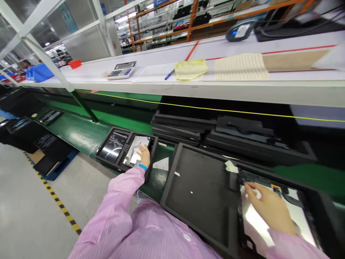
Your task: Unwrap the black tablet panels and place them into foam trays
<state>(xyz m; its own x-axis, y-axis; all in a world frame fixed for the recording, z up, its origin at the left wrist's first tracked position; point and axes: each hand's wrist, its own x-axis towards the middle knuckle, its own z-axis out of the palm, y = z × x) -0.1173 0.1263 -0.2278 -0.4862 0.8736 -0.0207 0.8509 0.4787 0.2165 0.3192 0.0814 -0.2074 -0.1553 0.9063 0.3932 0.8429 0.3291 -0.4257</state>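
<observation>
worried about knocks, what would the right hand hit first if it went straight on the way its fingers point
Probably the black divider beside the silver panel, as the right hand points that way. Its height is unclear, so it might pass above.

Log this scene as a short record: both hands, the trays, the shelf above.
Left hand: spread over the left silver panel; blue band at the wrist
Right hand: over the right silver panel; grip unclear
Left tray: also holds a glossy dark panel
Right tray: black, two compartments
Shelf: calculator, blue pen, yellow paper
</observation>
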